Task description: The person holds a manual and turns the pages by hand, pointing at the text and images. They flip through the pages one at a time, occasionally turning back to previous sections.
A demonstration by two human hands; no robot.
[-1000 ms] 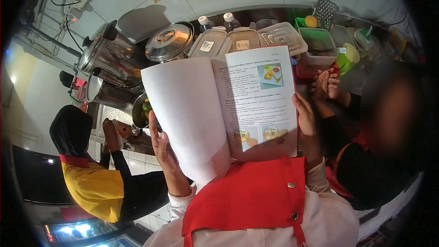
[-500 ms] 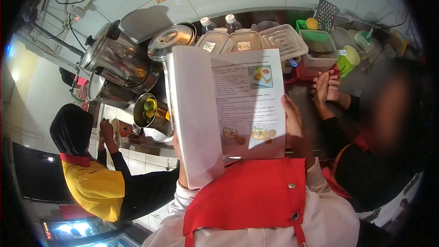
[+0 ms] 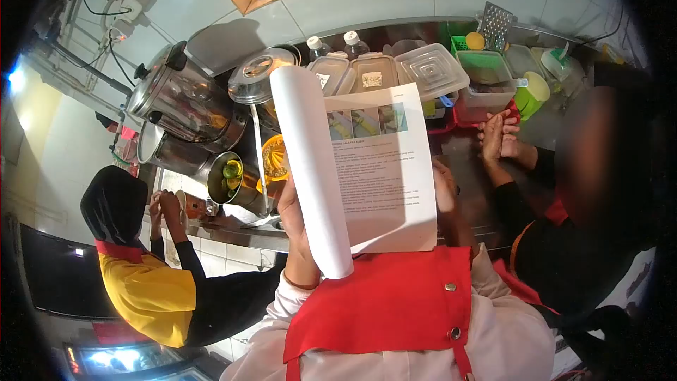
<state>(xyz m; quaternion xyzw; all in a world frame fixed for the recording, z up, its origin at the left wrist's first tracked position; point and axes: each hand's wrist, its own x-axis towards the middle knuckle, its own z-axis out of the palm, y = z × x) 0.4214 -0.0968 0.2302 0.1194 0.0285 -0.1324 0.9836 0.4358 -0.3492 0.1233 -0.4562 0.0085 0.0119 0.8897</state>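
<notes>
A booklet [image 3: 384, 169] of printed sheets is held up in front of my chest, its turned pages [image 3: 310, 176] curled back into a loose roll on the left. The facing page carries a row of three small photos above lines of text. My left hand [image 3: 293, 215] is closed on the rolled side, its fingers partly hidden behind the paper. At the right edge my right hand [image 3: 445, 187] grips the sheets, with part of its fingers out of sight behind them.
Steel pots [image 3: 187, 85], a bowl of green fruit [image 3: 231, 175] and an orange juicer [image 3: 273, 156] stand left. Lidded containers [image 3: 431, 70] and a grater [image 3: 496, 26] line the back. One co-worker [image 3: 141, 268] is at left; another's clasped hands [image 3: 499, 134] are at right.
A page has turned: the sheet with food plates gave way to one with three photos on top. The turned pages now curl into a roll, and the orange juicer has come into view.
</notes>
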